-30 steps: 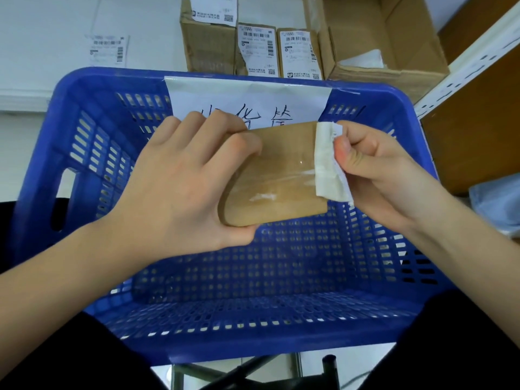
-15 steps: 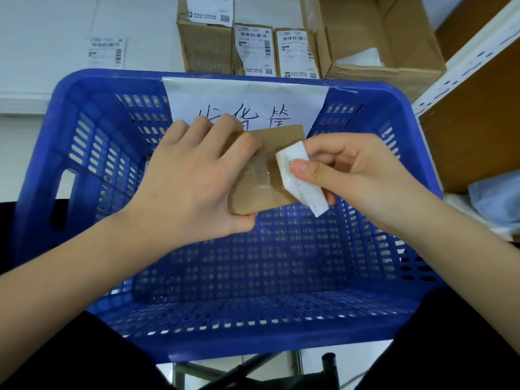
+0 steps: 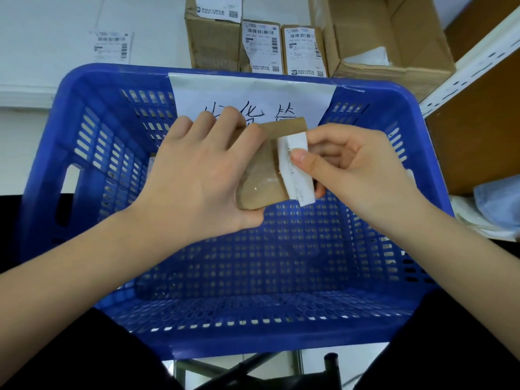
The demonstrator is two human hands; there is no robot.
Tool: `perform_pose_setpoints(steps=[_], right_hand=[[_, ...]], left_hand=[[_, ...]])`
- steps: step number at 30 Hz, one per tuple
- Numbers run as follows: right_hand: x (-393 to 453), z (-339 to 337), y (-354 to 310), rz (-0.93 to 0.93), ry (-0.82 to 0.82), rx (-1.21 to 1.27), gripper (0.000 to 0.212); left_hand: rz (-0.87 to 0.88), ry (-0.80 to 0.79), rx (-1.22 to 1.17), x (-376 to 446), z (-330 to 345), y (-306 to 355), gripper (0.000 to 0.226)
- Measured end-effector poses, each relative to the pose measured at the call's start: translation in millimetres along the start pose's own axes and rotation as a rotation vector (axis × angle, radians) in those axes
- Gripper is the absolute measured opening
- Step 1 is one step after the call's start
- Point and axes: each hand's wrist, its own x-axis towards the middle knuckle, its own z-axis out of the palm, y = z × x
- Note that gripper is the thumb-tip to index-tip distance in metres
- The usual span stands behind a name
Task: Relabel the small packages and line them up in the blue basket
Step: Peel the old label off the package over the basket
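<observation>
Package: a small brown cardboard package (image 3: 261, 175) wrapped in clear tape is held in mid-air at the centre of the frame, over the open basket, touching no wall.
Left hand: the left hand (image 3: 197, 175) grips the package's left side, fingers curled over its top edge and thumb under its lower edge.
Right hand: the right hand (image 3: 351, 170) pinches a white paper label strip (image 3: 295, 167) between thumb and curled fingers at the package's right edge.
Label: the strip's lower end hangs just past the package's bottom corner.
Basket: a blue perforated plastic basket (image 3: 84, 170) fills the middle of the frame; its slotted floor shows bare below the hands.
Far wall: a white paper sign (image 3: 253, 94) with handwriting is taped over the far rim.
Background: three labelled brown cardboard boxes (image 3: 261, 49) stand beyond the far rim, top centre, beside an open cardboard carton (image 3: 394, 46).
</observation>
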Motion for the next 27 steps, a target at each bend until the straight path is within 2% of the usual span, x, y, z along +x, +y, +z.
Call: perform_pose_setpoints(steps=[4, 8, 11, 21, 27], right_hand=[[-2.4, 5.8, 1.0, -0.010, 0.143, 0.003, 0.007], [-2.0, 6.0, 3.2, -0.108, 0.265, -0.178, 0.008], [-0.4, 3.2, 5.7, -0.122, 0.302, -0.238, 0.014], [-2.1, 8.5, 12.1, -0.257, 0.382, -0.534, 0.013], [4.7, 17.2, 24.4, -0.551, 0.421, -0.882, 0.020]], left_hand=[[0.000, 0.020, 0.001, 1.2, -1.6, 1.9, 0.067], [-0.022, 0.023, -0.013, 1.7, -4.3, 0.1, 0.068], [-0.031, 0.017, -0.021, 0.3, -5.8, -0.1, 0.067], [-0.046, 0.022, 0.014, -1.3, -1.8, 4.6, 0.062], [-0.037, 0.025, 0.059, -0.8, 5.4, 9.8, 0.061]])
